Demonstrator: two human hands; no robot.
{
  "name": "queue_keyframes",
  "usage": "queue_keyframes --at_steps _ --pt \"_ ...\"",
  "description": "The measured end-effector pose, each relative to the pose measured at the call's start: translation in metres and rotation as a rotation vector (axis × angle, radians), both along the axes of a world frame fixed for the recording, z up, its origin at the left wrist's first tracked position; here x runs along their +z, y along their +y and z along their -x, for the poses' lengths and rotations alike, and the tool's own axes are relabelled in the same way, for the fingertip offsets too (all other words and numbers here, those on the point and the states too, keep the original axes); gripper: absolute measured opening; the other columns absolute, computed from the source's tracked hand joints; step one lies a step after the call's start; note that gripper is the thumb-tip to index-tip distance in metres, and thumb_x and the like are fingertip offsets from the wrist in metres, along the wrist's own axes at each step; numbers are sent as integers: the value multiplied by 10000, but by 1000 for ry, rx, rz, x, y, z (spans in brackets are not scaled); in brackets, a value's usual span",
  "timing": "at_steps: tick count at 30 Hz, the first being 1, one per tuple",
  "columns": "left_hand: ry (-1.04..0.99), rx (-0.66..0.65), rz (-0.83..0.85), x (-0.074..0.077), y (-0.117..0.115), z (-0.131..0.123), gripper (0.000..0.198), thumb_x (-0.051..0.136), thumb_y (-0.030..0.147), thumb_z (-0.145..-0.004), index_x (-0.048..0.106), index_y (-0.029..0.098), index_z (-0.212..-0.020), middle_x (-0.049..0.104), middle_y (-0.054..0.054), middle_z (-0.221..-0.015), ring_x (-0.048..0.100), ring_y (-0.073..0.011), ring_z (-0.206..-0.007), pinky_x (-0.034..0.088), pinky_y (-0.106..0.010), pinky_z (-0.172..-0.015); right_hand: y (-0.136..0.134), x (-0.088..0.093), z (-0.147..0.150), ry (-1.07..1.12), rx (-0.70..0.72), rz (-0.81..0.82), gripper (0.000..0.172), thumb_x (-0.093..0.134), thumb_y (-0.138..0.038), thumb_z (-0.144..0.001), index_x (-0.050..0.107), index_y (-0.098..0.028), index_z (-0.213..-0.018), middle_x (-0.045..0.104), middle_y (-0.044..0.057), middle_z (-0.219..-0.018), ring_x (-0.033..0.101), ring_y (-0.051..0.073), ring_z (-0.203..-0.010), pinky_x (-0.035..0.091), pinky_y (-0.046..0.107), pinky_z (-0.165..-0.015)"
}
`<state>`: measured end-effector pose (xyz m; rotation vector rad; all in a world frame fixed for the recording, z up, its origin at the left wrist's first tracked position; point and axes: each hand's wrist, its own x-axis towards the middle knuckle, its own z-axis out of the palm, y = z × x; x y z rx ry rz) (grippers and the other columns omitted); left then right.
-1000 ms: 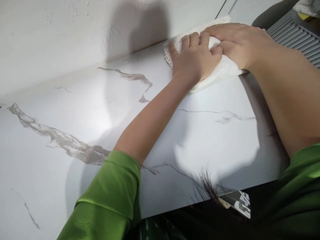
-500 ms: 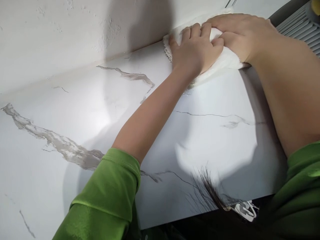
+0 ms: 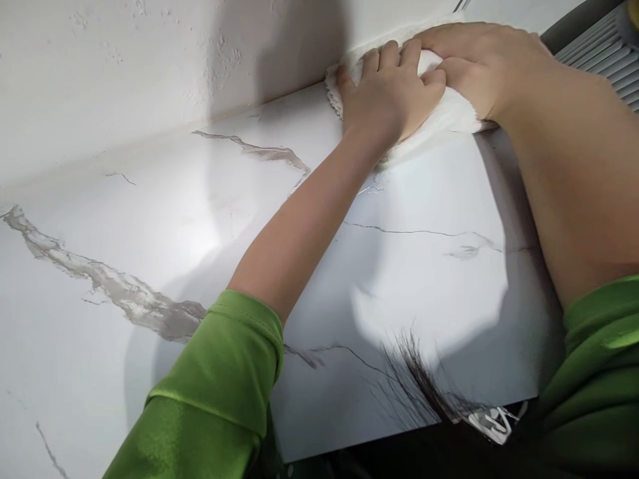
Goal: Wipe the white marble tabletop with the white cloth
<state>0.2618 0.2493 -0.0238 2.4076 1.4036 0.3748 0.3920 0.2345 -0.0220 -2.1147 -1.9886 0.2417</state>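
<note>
A white paper towel (image 3: pixel 446 118) lies bunched on the white marble-look counter (image 3: pixel 190 226), close against the white wall at the back. My left hand (image 3: pixel 389 96) presses down on the towel's left part with its fingers curled over it. Over the towel's right part lies my right hand (image 3: pixel 474 63), palm down, fingers stretched toward the left hand. The fingertips of both hands touch. Most of the towel is hidden under the two hands. Both arms wear green sleeves.
The wall (image 3: pixel 124 73) meets the counter along a seam running from left up to the right. A grey ribbed rack (image 3: pixel 606 56) shows at the upper right corner. The counter's front edge runs along the bottom right, with a small white patterned object (image 3: pixel 492 420) below it.
Both hands and the towel have shifted slightly toward the wall. The view has tilted a little, so the rack at the right shows less.
</note>
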Motion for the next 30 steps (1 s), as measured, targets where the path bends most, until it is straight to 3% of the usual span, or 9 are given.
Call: queue_keyframes --at_steps 4,11,13,15,17,22,27,30 --pt "-2 -20 15 1 0 1 444 296 248 -1090 421 177 -1509 390 -33 -1615 262 -201 -1507 96 -508 -1296 -5 2 6 -28 -35 -10 518 383 -278 -880 611 -241 -1343 581 86 -1452 513 404 -1343 404 629 -1053" --pt "82 -58 40 4 1 4 549 243 238 -1051 295 163 -1593 302 -22 -1670 181 -220 -1545 83 -526 -1309 -3 0 3 -14 -44 11 585 393 -201 -923 506 -282 -1491 462 64 -1578 416 374 -1439 350 660 -1113" --pt "44 -45 53 2 0 6 543 261 278 -1037 336 247 -1574 309 26 -1667 166 -207 -1549 53 -518 -1315 -4 -2 3 4 -36 10 581 381 -179 -947 484 -277 -1511 421 56 -1609 379 348 -1472 321 640 -1156" --pt "21 -15 59 -2 -2 8 529 269 334 -1014 372 413 -1528 354 137 -1631 136 -208 -1555 38 -482 -1322 -8 -4 4 24 -22 -5 577 366 -158 -973 455 -247 -1536 384 52 -1634 332 304 -1507 287 576 -1212" --pt "20 -6 65 -6 -5 11 543 259 365 -998 347 465 -1525 384 191 -1603 73 -221 -1571 -11 -476 -1325 -15 -6 8 45 -8 -15 562 362 -168 -1002 423 -215 -1559 356 53 -1649 293 271 -1531 249 524 -1252" --pt "54 -12 89 -9 -26 26 594 206 440 -1016 245 347 -1601 335 168 -1639 -81 -279 -1576 -128 -483 -1314 -41 -5 23 68 9 -14 546 341 -172 -1030 407 -167 -1571 332 63 -1658 265 234 -1549 228 474 -1278" --pt "139 -17 34 -4 -51 42 572 247 344 -1039 266 251 -1603 275 43 -1686 100 -261 -1588 -10 -545 -1304 -62 -6 34 67 76 -30 534 339 -171 -1042 401 -154 -1572 324 74 -1659 262 228 -1551 195 463 -1289" --pt "157 -15 24 -1 -62 50 565 254 338 -1040 289 244 -1596 262 -11 -1693 125 -247 -1591 24 -538 -1298 -69 -7 39 60 101 -44 533 344 -169 -1041 403 -164 -1571 335 71 -1655 272 227 -1547 197 455 -1287"
